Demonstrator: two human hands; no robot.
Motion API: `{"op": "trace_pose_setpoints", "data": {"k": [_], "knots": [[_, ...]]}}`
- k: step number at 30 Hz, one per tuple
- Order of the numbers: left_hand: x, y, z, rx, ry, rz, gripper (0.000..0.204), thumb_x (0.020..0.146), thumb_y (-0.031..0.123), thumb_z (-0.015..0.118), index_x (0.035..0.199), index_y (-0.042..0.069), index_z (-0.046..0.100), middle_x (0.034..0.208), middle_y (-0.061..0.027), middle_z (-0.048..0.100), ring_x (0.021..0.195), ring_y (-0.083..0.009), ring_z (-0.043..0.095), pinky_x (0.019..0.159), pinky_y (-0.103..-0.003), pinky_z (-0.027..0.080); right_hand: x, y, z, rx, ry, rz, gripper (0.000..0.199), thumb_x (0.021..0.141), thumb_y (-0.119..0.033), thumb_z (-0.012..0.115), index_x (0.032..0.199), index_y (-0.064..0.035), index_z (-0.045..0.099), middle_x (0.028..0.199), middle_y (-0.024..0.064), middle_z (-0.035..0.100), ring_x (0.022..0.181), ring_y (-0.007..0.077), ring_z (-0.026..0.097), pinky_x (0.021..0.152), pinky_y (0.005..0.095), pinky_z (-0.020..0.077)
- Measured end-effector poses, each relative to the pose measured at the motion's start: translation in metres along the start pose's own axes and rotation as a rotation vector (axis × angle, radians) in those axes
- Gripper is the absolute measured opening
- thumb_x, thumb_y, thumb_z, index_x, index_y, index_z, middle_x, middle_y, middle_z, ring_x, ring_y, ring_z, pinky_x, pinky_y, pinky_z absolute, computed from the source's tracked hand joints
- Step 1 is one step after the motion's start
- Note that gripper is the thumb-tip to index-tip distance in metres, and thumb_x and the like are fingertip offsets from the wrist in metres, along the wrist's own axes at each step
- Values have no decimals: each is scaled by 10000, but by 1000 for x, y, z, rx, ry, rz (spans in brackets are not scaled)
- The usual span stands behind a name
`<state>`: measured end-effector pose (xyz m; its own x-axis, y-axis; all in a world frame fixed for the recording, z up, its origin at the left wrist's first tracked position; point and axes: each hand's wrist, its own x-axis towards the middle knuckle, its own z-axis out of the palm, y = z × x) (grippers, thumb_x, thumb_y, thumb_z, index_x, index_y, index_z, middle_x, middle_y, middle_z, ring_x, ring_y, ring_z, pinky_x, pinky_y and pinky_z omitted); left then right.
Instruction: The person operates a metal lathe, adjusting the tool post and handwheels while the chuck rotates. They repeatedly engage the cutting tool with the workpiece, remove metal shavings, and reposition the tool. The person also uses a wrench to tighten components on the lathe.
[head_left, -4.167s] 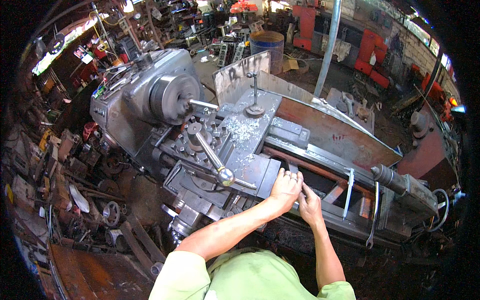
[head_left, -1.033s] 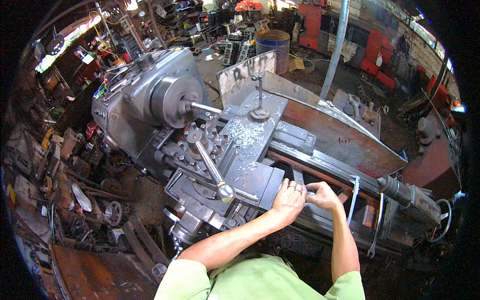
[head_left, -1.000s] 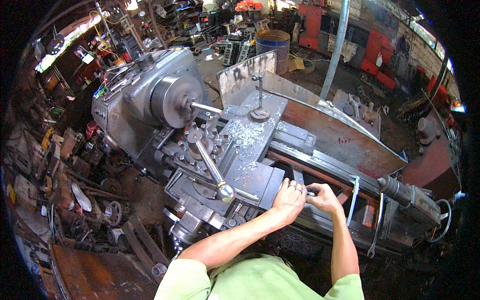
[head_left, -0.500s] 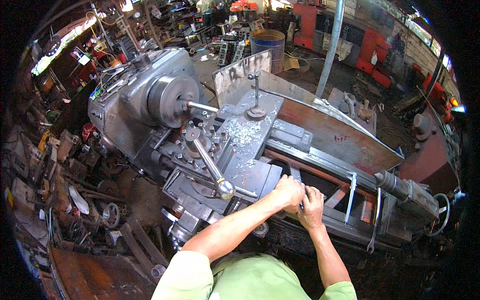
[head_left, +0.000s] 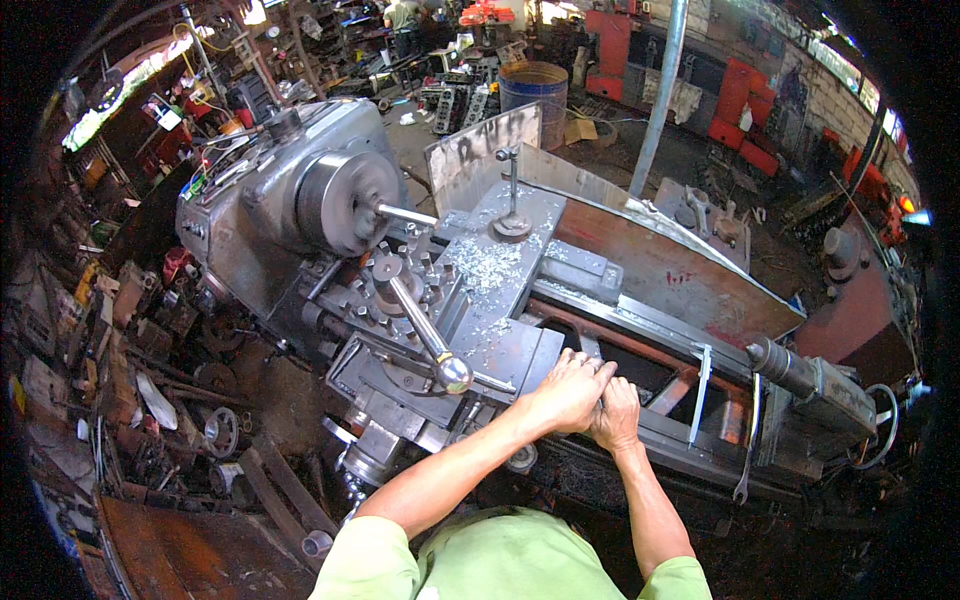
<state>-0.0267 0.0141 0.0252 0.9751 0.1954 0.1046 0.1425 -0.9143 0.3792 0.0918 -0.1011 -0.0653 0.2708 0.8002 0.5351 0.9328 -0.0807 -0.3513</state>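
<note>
Fingers curled, the left hand (head_left: pixel 572 392) sits nearer the lathe saddle (head_left: pixel 535 350), which lies at its 11 o'clock, long axis running roughly 1 to 7; contact with the saddle's edge cannot be confirmed. The right hand (head_left: pixel 615 412), also curled, meets the left at 4 o'clock, and anything gripped between the two is hidden. A ball-ended lever (head_left: pixel 420 318) angles 11 to 5 toward the left hand's 10 o'clock; the chuck (head_left: pixel 335 200) holds a bright bar (head_left: pixel 408 214) farther off, between 10 and 11.
</note>
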Motion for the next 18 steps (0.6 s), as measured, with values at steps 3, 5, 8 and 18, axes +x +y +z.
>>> {"op": "trace_pose_setpoints", "data": {"k": [3, 5, 8, 18], "knots": [[-22, 16, 12, 57, 148, -41, 776, 750, 137, 705, 1433, -72, 401, 1397, -272, 484, 1315, -432, 441, 1134, -587, 297, 0, -3, 2, 71, 4, 58, 172, 852, -210, 626, 865, -47, 574, 813, 149, 574, 782, 362, 550, 702, 456, 419], [-34, 27, 20, 128, 216, -91, 740, 787, 127, 662, 1446, -67, 389, 1435, -267, 454, 1361, -445, 399, 1135, -581, 300, 0, -6, 3, 147, -1, 117, 151, 885, -194, 602, 837, -54, 572, 766, 153, 569, 743, 377, 556, 674, 467, 423], [-46, 40, 36, 192, 360, -145, 675, 842, 126, 590, 1458, -60, 386, 1468, -263, 433, 1392, -440, 377, 1136, -571, 296, 1, -9, -1, 190, 18, 135, 194, 926, -201, 577, 811, -45, 570, 742, 183, 579, 734, 414, 574, 666, 493, 443], [-42, 31, 66, 375, 415, -163, 604, 921, 157, 481, 1482, -41, 376, 1514, -231, 411, 1426, -402, 359, 1140, -539, 278, 12, -22, -21, 291, -258, 508, 422, 1001, -386, 467, 1016, -22, 680, 903, 293, 666, 910, 495, 632, 761, 535, 503]]}}
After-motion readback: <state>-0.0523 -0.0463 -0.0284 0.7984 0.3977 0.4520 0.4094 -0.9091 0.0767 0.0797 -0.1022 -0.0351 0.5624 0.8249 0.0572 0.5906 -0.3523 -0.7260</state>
